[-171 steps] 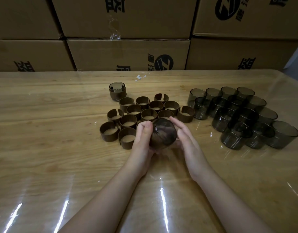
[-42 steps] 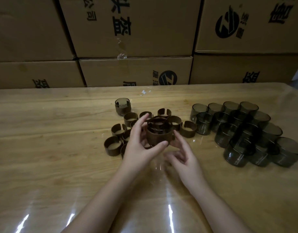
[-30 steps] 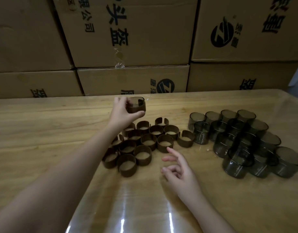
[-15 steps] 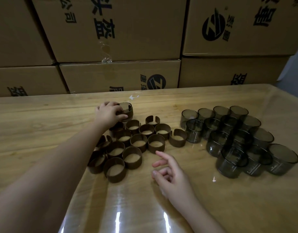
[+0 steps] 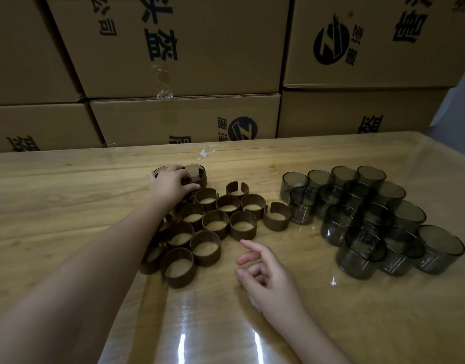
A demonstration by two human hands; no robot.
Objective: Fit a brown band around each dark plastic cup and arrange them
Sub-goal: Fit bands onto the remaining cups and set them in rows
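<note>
My left hand (image 5: 171, 186) reaches to the far middle of the table and grips a banded cup (image 5: 197, 174), which stands on the wood. Another banded cup (image 5: 160, 169) peeks out just left of it, mostly hidden by my fingers. Several loose brown bands (image 5: 215, 224) lie clustered in front of that hand, partly under my forearm. Several bare dark cups (image 5: 367, 219) stand grouped on the right. My right hand (image 5: 265, 271) hovers low over the table near me, fingers loosely curled, holding nothing.
The wooden table (image 5: 55, 206) has a glossy clear cover. Stacked cardboard boxes (image 5: 184, 48) form a wall along its far edge. A white scrap (image 5: 206, 152) lies near that edge.
My left hand carried the freshly banded cup from the middle up to the far side and set it down beside the first banded cup. My right hand let go and stayed near me.
</note>
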